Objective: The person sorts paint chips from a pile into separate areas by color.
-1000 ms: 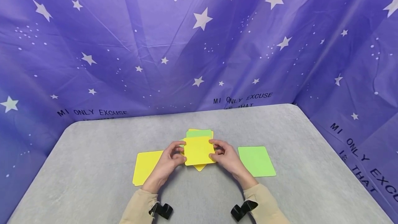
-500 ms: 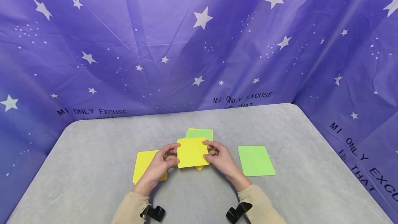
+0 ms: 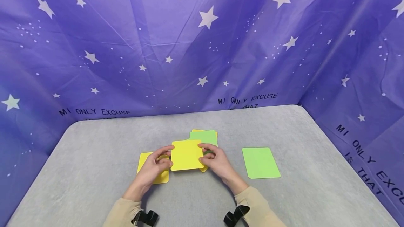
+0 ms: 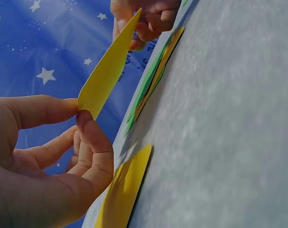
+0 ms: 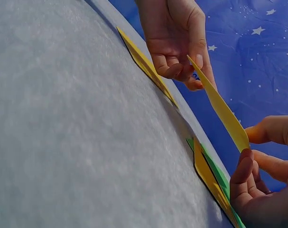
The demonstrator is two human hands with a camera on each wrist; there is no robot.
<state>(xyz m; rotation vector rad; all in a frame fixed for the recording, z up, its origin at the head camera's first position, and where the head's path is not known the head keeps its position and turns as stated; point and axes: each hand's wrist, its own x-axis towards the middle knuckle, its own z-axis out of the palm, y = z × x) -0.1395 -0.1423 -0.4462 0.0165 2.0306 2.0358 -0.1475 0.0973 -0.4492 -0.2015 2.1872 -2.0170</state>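
Note:
Between both hands, raised off the table, is a square yellow card [image 3: 187, 155] with rounded corners. My left hand [image 3: 150, 167] pinches its left edge between thumb and fingers; my right hand [image 3: 219, 162] pinches the right edge the same way. The wrist views show the card in the air, seen nearly edge-on. Behind and partly under it lies a loose pile of green and yellow cards [image 3: 204, 136], its lower part hidden by the held card. A yellow card pile [image 3: 162, 177] lies flat at the left, partly covered by my left hand.
A green card [image 3: 261, 163] lies flat on the right of the grey table [image 3: 300, 136]. A purple curtain [image 3: 170, 38] with white stars and printed words hangs behind the table and along its right side.
Both hands have carried the yellow card to the left, away from the middle pile and toward the left yellow cards. More of the green in the middle pile now shows.

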